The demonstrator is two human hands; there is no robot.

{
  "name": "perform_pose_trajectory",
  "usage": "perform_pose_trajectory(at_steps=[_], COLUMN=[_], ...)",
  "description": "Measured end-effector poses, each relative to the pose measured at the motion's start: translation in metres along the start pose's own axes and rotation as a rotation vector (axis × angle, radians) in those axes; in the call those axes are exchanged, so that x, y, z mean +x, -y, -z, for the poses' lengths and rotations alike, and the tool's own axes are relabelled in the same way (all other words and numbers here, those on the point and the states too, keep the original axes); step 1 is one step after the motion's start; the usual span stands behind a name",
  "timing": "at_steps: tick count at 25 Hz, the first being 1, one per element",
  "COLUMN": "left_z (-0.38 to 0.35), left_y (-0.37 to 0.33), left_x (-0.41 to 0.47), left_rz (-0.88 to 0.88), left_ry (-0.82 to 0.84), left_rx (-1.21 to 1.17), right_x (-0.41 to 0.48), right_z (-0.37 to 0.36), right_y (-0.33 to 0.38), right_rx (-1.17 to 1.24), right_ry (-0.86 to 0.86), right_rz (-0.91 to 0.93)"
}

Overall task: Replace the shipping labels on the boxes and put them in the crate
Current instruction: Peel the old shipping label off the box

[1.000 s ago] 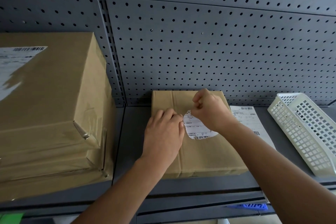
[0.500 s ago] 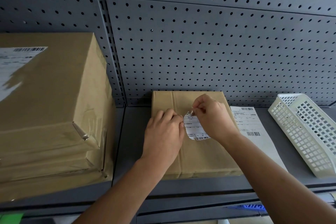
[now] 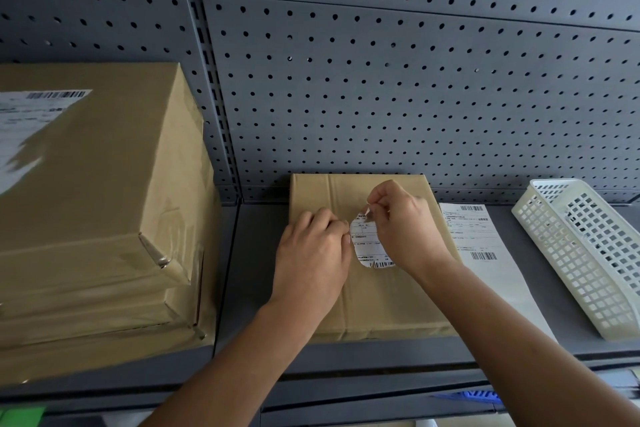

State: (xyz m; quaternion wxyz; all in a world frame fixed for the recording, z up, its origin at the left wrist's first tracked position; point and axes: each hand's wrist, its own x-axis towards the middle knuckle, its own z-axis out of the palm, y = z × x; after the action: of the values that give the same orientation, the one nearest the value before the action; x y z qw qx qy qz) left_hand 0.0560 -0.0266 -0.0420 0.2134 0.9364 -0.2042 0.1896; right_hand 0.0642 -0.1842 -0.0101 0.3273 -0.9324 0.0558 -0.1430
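A flat brown box [image 3: 381,305] lies on the grey shelf in the middle. A torn white shipping label [image 3: 367,246] is stuck on its top. My right hand [image 3: 405,222] pinches the label's lifted upper corner between thumb and finger. My left hand [image 3: 311,260] rests flat on the box just left of the label, fingertips at its edge. A fresh label sheet [image 3: 485,246] lies on the shelf right of the box. A white plastic crate [image 3: 585,253] stands tilted at the far right.
A large brown box [image 3: 97,204] with a partly torn label [image 3: 20,128] fills the shelf's left side. A grey pegboard wall [image 3: 381,80] backs the shelf. The shelf's front edge [image 3: 346,360] runs below the flat box.
My right hand has shifted slightly and now grips the label's upper corner, which has lifted off the box. My left hand and the box have stayed in place.
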Motion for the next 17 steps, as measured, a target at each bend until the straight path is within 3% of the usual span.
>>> perform_pose_trajectory(at_steps=[5,8,17], left_z=[0.001,0.001,0.002], left_y=[0.0,-0.001,-0.001], left_x=[0.0,0.001,0.001], left_rz=[0.004,0.004,0.01], left_ry=[0.011,0.024,0.026], left_rx=[-0.008,-0.016,0.001], right_x=[0.003,0.004,0.004], right_z=[0.008,0.012,0.004], right_y=[0.0,-0.002,0.002], right_rx=[0.063,0.148,0.051], right_ry=[0.072,-0.014,0.033], right_rz=[-0.09,-0.127,-0.076])
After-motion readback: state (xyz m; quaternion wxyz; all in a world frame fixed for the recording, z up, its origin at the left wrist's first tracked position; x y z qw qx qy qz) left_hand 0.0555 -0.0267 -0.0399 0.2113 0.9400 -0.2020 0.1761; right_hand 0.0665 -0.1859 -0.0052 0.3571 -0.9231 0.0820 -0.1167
